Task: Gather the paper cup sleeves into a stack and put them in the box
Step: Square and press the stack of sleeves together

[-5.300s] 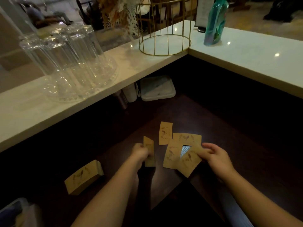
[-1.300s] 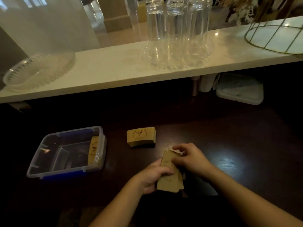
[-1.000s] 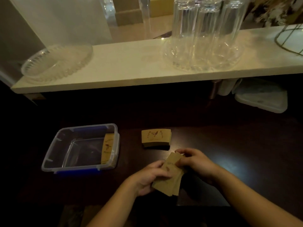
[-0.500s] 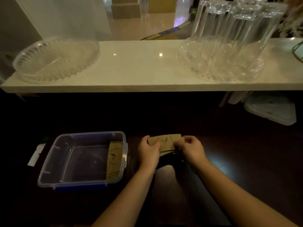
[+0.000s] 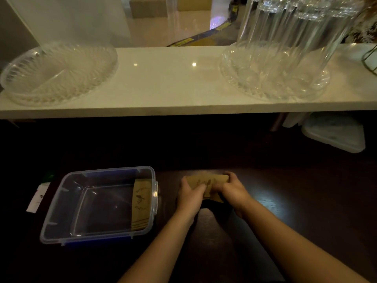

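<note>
A stack of brown paper cup sleeves [image 5: 206,183] sits on the dark table, just right of the box. My left hand [image 5: 189,196] grips its left end and my right hand [image 5: 232,190] grips its right end, so both hands cover the stack's lower part. The clear plastic box [image 5: 61,203] with a blue base stands at the lower left. Some sleeves [image 5: 141,203] stand on edge against its right inner wall.
A white counter [image 5: 167,82] runs across above the dark table. On it sit a clear glass dish [image 5: 57,72] at left and a tray of upturned glasses [image 5: 285,48] at right. A white lidded container [image 5: 334,131] lies under the counter at right. A white slip [image 5: 37,199] lies left of the box.
Earlier I gathered loose sleeves into one bundle in my hands. Both hands then carried it forward onto the stack on the table, and now press that combined stack from both ends.
</note>
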{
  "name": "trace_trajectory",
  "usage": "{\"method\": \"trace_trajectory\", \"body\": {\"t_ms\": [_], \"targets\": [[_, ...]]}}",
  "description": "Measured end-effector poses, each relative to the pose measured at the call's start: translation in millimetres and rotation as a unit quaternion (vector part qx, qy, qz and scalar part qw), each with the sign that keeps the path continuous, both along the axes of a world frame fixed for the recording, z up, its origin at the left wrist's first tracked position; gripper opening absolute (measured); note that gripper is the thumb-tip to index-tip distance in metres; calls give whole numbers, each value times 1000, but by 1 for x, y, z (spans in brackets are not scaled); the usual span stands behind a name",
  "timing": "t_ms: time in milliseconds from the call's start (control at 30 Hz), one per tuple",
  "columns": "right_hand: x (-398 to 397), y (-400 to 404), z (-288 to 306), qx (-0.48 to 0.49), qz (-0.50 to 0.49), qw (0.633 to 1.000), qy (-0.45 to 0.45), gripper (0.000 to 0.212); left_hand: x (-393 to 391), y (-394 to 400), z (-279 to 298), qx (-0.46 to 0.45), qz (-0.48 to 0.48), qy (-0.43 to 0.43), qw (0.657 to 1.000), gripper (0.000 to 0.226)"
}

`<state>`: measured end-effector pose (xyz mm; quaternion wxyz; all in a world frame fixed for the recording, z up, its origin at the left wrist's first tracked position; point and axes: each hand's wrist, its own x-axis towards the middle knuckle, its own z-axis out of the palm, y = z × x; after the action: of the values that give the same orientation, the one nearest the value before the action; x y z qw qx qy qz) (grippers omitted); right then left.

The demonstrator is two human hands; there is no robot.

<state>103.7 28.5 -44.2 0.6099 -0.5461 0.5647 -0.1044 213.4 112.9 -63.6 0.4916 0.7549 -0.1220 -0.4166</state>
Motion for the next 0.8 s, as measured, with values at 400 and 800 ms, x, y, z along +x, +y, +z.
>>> {"method": "trace_trajectory", "body": {"t_ms": [400, 800], "targets": [[-22, -9, -12, 33, 57, 996, -59, 114, 13, 1, -2, -32, -11, 75, 997, 88], [-62, 35, -22, -198, 159, 965, -57, 93, -18, 48, 4, -107, -103, -46, 988, 62]]}}
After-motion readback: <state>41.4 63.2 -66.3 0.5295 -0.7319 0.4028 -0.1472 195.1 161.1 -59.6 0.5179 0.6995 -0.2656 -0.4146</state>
